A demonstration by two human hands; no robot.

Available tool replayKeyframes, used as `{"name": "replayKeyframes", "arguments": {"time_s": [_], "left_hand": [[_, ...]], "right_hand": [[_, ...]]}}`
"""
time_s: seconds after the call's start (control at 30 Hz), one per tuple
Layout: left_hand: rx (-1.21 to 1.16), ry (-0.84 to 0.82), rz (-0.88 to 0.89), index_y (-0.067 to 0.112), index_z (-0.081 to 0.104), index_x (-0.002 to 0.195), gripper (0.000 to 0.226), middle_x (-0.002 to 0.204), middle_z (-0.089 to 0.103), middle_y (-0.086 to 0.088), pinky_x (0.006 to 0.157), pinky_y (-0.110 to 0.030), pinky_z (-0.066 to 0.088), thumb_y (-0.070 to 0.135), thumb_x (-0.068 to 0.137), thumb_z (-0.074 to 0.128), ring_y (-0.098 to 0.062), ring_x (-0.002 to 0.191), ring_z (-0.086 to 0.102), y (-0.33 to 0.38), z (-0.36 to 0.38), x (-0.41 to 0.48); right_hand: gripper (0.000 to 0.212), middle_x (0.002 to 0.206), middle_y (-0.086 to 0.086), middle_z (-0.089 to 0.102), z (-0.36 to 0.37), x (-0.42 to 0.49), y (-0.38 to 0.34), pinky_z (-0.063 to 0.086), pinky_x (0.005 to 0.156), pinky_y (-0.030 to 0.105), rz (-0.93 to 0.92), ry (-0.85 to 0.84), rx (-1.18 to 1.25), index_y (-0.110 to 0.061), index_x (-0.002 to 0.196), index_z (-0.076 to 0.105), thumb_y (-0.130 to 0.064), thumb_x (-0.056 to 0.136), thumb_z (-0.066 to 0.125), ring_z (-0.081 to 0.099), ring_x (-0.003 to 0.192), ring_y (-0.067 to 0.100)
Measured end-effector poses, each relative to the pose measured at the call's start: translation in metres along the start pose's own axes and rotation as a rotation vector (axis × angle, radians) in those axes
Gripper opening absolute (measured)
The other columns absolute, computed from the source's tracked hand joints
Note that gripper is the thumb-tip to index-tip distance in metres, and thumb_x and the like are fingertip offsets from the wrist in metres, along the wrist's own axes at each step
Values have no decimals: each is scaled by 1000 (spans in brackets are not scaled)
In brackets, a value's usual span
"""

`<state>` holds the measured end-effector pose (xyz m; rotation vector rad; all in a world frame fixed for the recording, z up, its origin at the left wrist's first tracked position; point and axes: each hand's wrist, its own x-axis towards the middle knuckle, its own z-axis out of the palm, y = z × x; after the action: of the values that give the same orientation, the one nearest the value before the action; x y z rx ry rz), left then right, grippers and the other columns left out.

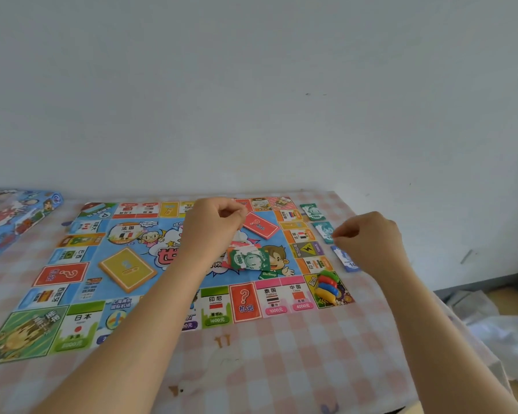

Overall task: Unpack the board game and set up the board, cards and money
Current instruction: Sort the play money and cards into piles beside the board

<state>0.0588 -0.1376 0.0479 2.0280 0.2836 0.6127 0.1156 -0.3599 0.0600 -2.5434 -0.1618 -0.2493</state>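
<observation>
The board lies unfolded and flat on a pink checked cloth; I cannot tell whether a desk or a bed is under it. Two card decks sit on the board's middle: the red cards toward the far right and the yellow cards toward the left. The coloured pawns are heaped on the near right corner square.

The money is only part sorted. Just off the board's right edge I see three separate piles in a row: green notes farthest, teal notes next, and blue notes nearest. A mixed bundle, with a green 1000 note on top and red beneath, is over the centre of the board.

My left hand is over that bundle with its fingers curled, and it appears to pinch the bundle's pale upper end. My right hand is beside the teal notes, fingers curled with the tips at the pile's edge; I cannot tell if they hold a note.

I judge the board, cards and pawns done; what is left is dealing the rest of the bundle into piles. The box rests at the far left by the wall.
</observation>
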Motion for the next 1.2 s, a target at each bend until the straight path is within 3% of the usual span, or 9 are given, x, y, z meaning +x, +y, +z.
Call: {"name": "replayKeyframes", "arguments": {"time_s": [0.1,0.23,0.37,0.47,0.57,0.77,1.0,1.1,1.2], "left_hand": [[206,-122,30,22,70,100,20,91,69,8,70,-18,48,25,81,72,-3,81,62,-3,-9,-2],[540,-412,69,25,60,123,52,126,59,5,88,-28,44,35,75,76,-12,112,55,-2,-12,-7],[677,-485,155,26,57,126,54,125,57,5,82,-25,42,42,77,73,-12,105,56,-6,-9,-10],[659,-471,182,27,61,121,50,117,59,6,76,-24,42,45,77,71,-9,91,54,-11,-9,-10],[623,-451,180,29,64,116,45,109,62,7,71,-25,40,47,75,71,-8,85,52,-16,-8,-9],[546,-398,190,29,68,106,35,83,51,16,59,-19,36,46,76,71,-3,74,49,-19,-9,-9],[467,-391,178,27,70,110,25,71,49,22,55,-15,32,38,88,61,3,64,47,-22,-9,-8],[383,-368,150,25,68,113,26,94,65,12,69,-23,50,34,93,54,0,76,56,-20,-12,-10],[349,-373,120,24,65,117,29,113,66,4,81,-30,54,35,94,53,-6,92,59,-19,-15,-11]], "right_hand": [[15,80,-7,69,19,-11,-27,52,67,24,-123,-95,90,-18,85,76,-10,83,64,59,67,5],[17,80,-6,65,40,-19,-47,44,58,16,-197,-275,71,-18,97,75,-20,80,72,53,62,3],[19,81,-6,64,48,-24,-51,49,62,19,-166,-309,63,-21,99,73,-21,80,72,58,72,7],[15,84,-7,66,52,-25,-48,46,57,16,-133,-248,120,-23,96,73,-19,83,68,58,71,6],[13,84,-6,69,58,-27,-46,51,62,22,-91,-203,183,-22,92,75,-21,86,64,61,73,7],[24,70,-5,66,62,-32,-48,46,55,22,-68,-207,263,-21,85,72,-41,90,58,59,63,7],[16,74,-7,66,65,-34,-47,43,52,18,-45,-198,378,-24,78,63,-31,77,77,62,65,7],[15,76,0,70,65,-33,-45,55,60,27,-32,-202,472,-22,76,64,-27,75,79,68,71,16],[13,78,1,71,63,-34,-43,57,62,28,-45,-224,492,-20,78,66,-24,76,78,69,73,18]]}}
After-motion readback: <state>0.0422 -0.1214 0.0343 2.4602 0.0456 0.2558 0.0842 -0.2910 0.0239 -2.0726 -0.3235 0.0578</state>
